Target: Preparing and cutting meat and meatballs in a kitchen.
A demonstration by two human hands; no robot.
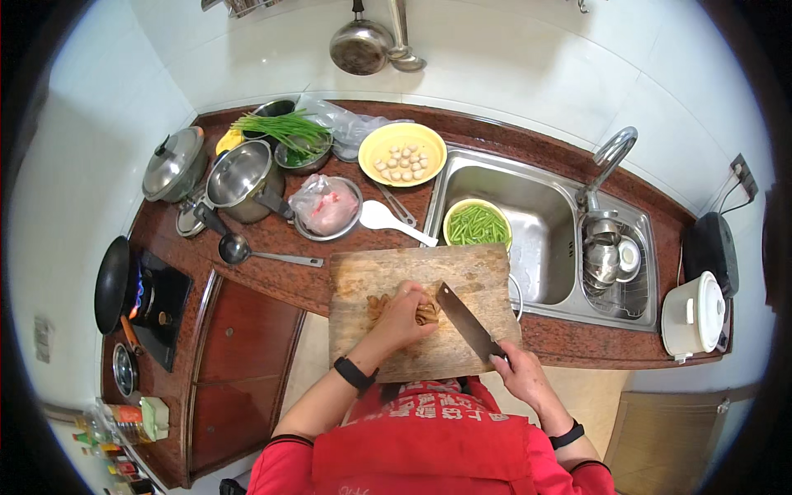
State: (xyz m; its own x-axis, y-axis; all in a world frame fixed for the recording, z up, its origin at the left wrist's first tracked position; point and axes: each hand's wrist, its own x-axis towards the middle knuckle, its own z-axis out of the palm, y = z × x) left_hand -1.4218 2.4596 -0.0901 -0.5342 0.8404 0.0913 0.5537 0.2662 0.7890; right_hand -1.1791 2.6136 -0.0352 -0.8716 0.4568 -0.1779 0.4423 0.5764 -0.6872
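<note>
My left hand (402, 318) rests over a small heap of brown food pieces (378, 305), fingers curled around part of it, on a worn wooden cutting board (359, 272). My right hand (518, 371) grips the handle of a cleaver (464, 318), whose blade lies slanted over the board's right half, its holed corner near the heap. What the brown pieces are, I cannot tell. Just behind the board, in the sink, a yellow bowl holds cut green beans (476, 225).
Behind the board are a white rice paddle (383, 219), raw meat in a plastic bag (325, 207), a yellow bowl (368, 151) of small round pale items and a steel pot (238, 176). At left a wok (111, 288) sits by a lit gas flame (137, 294). The sink (544, 272) is right.
</note>
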